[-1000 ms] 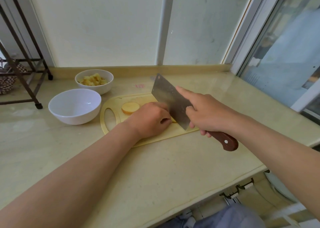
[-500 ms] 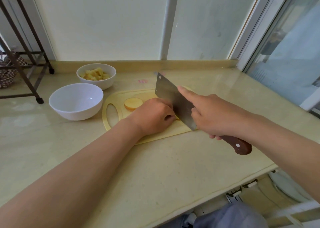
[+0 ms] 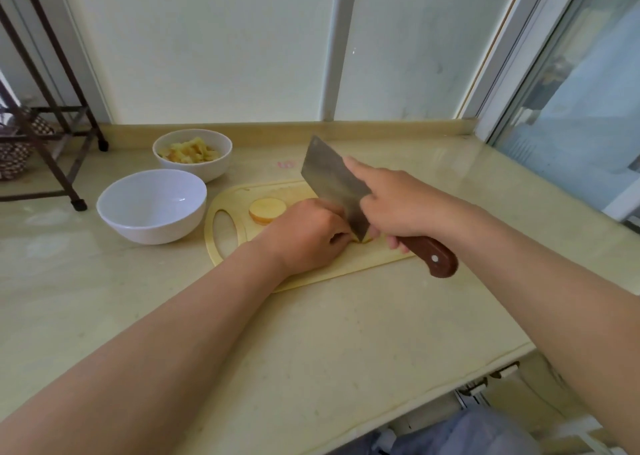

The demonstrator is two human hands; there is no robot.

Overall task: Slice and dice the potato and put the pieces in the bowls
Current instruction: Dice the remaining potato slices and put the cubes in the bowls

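On the yellow cutting board [image 3: 225, 246] my left hand [image 3: 304, 236] curls over a potato piece [image 3: 363, 239], of which only a sliver shows by the blade. My right hand [image 3: 398, 201] grips the brown handle of a cleaver [image 3: 329, 181], index finger laid along the blade's spine; the blade's lower corner is down on the potato piece beside my left fingers. A round potato slice [image 3: 267, 209] lies flat on the board to the left. An empty white bowl [image 3: 152, 205] stands left of the board. Behind it a second white bowl [image 3: 192, 153] holds diced potato.
The beige stone counter [image 3: 311, 350] ends in a front edge at lower right. A dark metal rack [image 3: 52, 122] stands at the far left with a leg on the counter. A window frame [image 3: 519, 56] runs along the right side.
The cleaver has tipped and come down so its lower corner meets the potato piece by my left fingers. My left hand stays over the piece. The camera view shifted slightly.
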